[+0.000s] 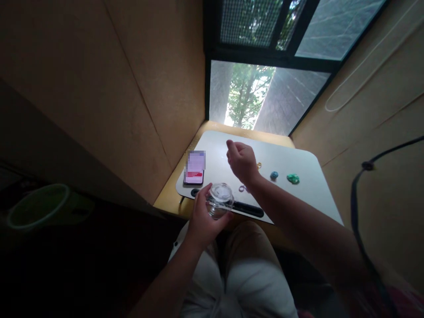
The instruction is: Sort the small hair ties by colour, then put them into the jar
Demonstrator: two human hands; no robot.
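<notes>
My left hand (202, 221) is wrapped round a small clear jar (221, 201) at the table's near edge. The jar's round top faces up. My right hand (242, 162) is closed above the white table, fingers curled in; whatever it may hold is hidden. Close by my right hand lie a yellow loop (259, 165) and a pale purple loop (241, 188), both partly covered by the hand or arm. Farther right sit a small blue bundle (274, 176) and a green heap (293, 178), too small to name for certain.
A phone (195, 168) with a lit screen lies at the left of the white table (314, 198). A dark slot (248, 209) runs along its near edge. Wooden walls and a window surround it. A black cord (354, 207) hangs at right; a green bin (39, 205) stands at left.
</notes>
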